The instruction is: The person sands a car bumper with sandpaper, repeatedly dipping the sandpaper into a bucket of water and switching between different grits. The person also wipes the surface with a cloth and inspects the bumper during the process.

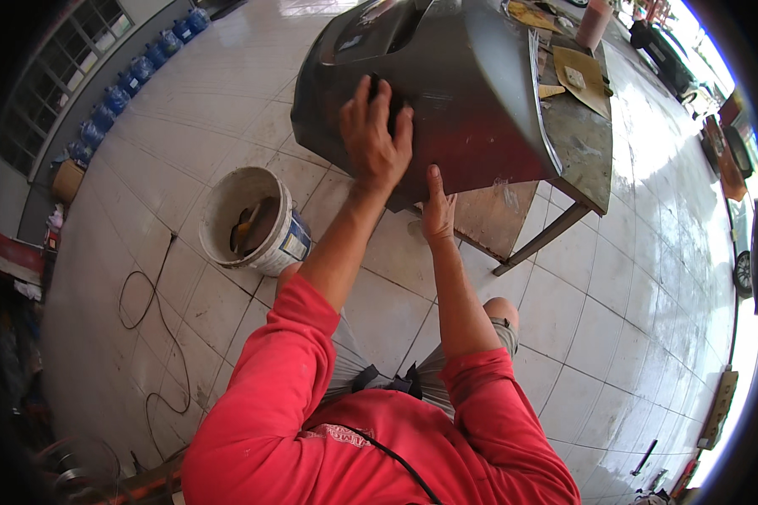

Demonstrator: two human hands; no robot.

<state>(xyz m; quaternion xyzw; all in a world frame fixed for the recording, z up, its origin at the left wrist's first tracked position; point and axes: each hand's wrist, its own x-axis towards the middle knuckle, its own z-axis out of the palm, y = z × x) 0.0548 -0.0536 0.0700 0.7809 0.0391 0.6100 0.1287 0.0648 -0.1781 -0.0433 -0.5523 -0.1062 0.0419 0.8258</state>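
Observation:
A large grey bumper-like panel [472,101], with a reddish sheen low on its face, rests on a metal table [581,160]. My left hand [375,139] presses a small dark pad [379,88] on the panel’s face, fingers curled over it. My right hand [438,206] grips the panel’s lower edge, thumb on the outer face and fingers partly hidden behind. Below and left of the panel, a dirty white bucket [269,252] stands on the tiles, holding dark and yellow objects too unclear to name.
Sheets and a pink container [594,21] lie or stand on the table. Several blue water bottles [118,97] line the left wall. A thin cable [162,290] lies on the left floor. A dark vehicle [657,59] is at upper right; a wooden board [488,219] is below the table.

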